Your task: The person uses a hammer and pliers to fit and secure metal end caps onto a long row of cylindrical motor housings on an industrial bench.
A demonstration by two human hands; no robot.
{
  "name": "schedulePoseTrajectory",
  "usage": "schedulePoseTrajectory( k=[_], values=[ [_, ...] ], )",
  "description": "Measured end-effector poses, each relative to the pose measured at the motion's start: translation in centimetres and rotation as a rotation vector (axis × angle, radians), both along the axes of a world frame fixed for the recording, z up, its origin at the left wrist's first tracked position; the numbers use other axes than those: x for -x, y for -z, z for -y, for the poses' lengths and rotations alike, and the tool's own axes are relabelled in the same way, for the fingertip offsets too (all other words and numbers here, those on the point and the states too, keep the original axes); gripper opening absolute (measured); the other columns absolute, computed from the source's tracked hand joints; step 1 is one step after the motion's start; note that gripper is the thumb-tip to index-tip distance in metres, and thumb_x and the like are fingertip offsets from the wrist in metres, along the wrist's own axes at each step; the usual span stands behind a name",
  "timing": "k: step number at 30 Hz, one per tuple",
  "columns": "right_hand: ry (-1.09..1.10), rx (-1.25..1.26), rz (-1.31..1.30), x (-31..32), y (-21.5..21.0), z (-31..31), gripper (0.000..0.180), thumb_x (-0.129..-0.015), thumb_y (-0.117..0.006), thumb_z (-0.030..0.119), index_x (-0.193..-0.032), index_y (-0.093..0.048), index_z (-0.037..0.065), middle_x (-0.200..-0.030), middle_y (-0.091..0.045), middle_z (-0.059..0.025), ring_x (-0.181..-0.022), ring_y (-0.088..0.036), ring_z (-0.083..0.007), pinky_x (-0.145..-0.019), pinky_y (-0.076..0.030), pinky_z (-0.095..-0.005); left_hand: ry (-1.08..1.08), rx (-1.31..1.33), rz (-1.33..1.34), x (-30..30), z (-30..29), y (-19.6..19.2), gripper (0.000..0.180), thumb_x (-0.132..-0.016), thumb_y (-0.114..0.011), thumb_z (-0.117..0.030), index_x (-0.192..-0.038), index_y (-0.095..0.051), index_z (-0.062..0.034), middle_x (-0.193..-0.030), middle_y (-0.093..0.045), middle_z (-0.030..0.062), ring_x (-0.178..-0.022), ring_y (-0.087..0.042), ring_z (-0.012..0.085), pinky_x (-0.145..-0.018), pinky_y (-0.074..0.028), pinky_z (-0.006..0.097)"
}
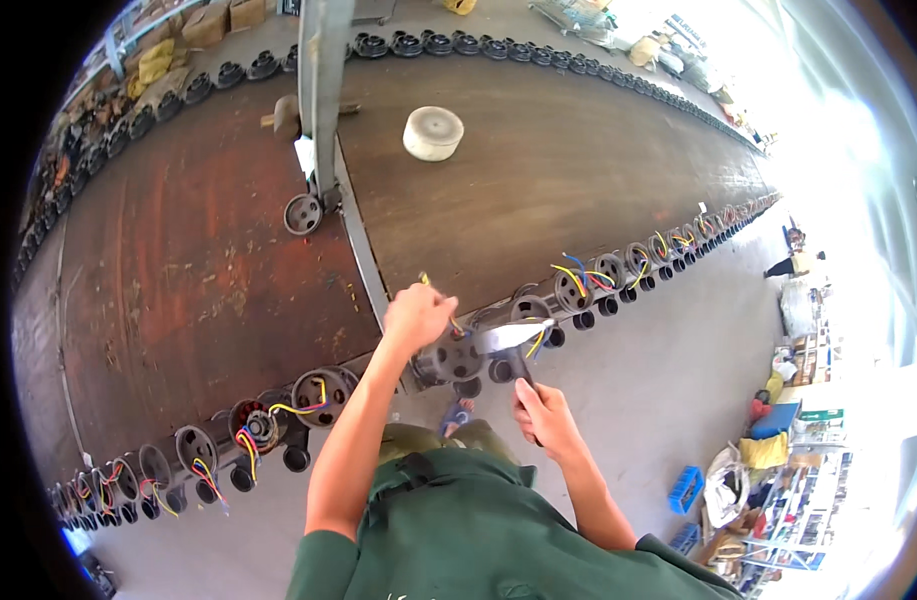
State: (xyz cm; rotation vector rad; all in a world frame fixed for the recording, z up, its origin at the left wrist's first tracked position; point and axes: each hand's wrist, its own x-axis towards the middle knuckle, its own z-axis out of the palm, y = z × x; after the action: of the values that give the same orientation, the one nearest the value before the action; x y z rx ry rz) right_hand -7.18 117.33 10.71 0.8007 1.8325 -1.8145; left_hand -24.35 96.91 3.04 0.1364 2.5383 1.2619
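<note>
One dark housing [443, 365], contents hidden, near left hand [418, 316], grip unclear; right hand [548, 416] round hammer [508, 337].

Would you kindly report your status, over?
Right hand gripping hammer-like tool. Left hand beside grey motor housing, grip unclear. Other housings crowd both sides.

The tool's pale head [515, 336] is blurred, its exact shape unclear

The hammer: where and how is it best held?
Probably by the dark handle, from the near side, as the right hand does: it is slim and extends that way, while the pale, blurred head lies crosswise at the far end.
</note>
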Motion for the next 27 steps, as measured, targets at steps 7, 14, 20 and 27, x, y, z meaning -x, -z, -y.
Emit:
schedulePoseTrajectory(
  k=[7, 14, 20, 27],
  values=[
    [-0.001, -0.188, -0.293, 2.5, -5.1, -10.0, 0.030, -0.105, -0.061, 0.032, -0.086, -0.055, 0.009, -0.065, -0.048, 0.0064, -0.051, -0.040, -0.0021, -0.043, -0.031, -0.0223, 0.261, 0.201, -0.765, -3.3, -8.8, -4.7, 0.031, -0.082, -0.065, -0.009, -0.112, -0.069, -0.0138, -0.092, -0.061, 0.0120, -0.093, -0.061, 0.0332, -0.080, -0.050, 0.046],
    [-0.321, -0.195, -0.367, 5.3, -3.9, -17.5, 0.027, -0.103, -0.063, 0.032, -0.089, -0.056, 0.009, -0.071, -0.048, 0.0071, -0.057, -0.042, -0.0017, -0.048, -0.033, -0.0214, 0.190, -0.023, -0.471, -5.6, -13.4, -2.1, 0.019, -0.091, -0.074, -0.018, -0.108, -0.073, -0.0097, -0.093, -0.071, 0.0106, -0.087, -0.069, 0.0359, -0.078, -0.057, 0.041],
    [-0.442, -0.112, -0.343, 7.1, -1.9, -18.7, 0.039, -0.102, -0.063, 0.039, -0.090, -0.063, 0.001, -0.069, -0.051, 0.0050, -0.065, -0.044, -0.0049, -0.056, -0.035, -0.0273, -0.302, -0.553, -0.189, -10.0, -17.1, -0.4, 0.019, -0.103, -0.061, -0.018, -0.112, -0.070, -0.0023, -0.088, -0.073, 0.0105, -0.072, -0.068, 0.0205, -0.066, -0.055, 0.032],
    [-0.681, -0.587, -0.504, 8.1, 3.1, -17.0, 0.040, -0.099, -0.062, 0.038, -0.095, -0.063, -0.002, -0.077, -0.066, -0.0254, -0.078, -0.066, -0.0451, -0.068, -0.049, -0.0466, -0.813, -0.914, -0.062, -10.8, -16.2, -0.1, 0.021, -0.105, -0.058, -0.012, -0.109, -0.073, 0.0018, -0.078, -0.069, 0.0058, -0.061, -0.058, 0.0073, -0.052, -0.046, 0.022]
  ],
)
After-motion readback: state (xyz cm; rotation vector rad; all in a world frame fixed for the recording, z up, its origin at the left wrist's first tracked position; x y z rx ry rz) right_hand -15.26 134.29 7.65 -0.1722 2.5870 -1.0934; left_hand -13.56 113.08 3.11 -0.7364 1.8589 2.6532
